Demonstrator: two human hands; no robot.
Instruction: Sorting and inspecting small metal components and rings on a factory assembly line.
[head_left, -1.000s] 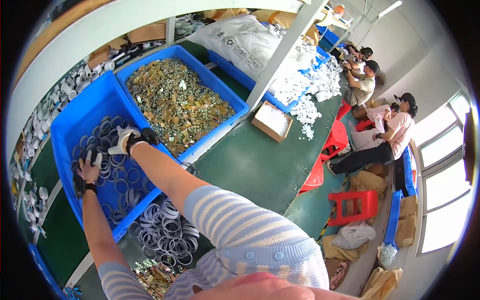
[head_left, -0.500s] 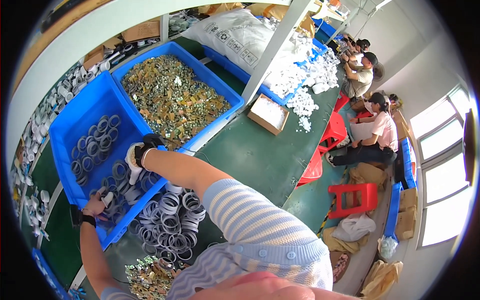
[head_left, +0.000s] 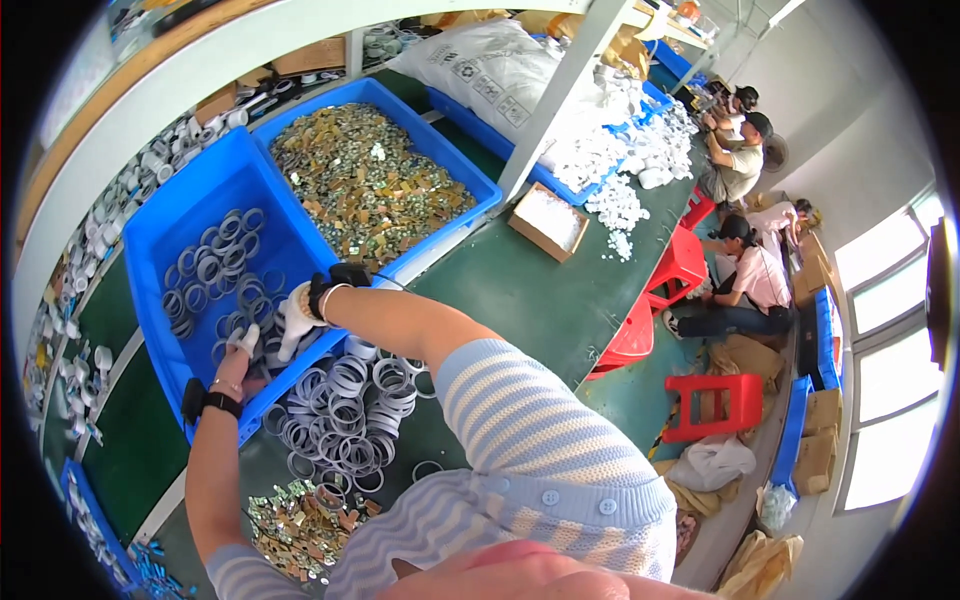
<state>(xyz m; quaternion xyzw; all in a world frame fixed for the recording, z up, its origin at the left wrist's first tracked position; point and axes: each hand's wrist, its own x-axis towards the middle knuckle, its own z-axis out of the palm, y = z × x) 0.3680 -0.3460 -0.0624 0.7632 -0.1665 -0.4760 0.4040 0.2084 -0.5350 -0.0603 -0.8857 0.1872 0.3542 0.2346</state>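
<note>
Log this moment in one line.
left hand: in blue bin, by grey rings | right hand: likewise | green table: loose ring pile

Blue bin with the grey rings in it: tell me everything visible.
The blue bin is open-topped, roughly rectangular and rimmed, apparently plastic, with tall smooth walls. Loose grey rings lie on its floor, some bare blue showing. It stands beside a second blue bin. The left hand and right hand reach into its near end; whether either touches it is unclear.

Pale wall (head_left: 850, 130), windows (head_left: 892, 395) (glaring white), red stools (head_left: 745, 405), green floor (head_left: 632, 400).
</note>
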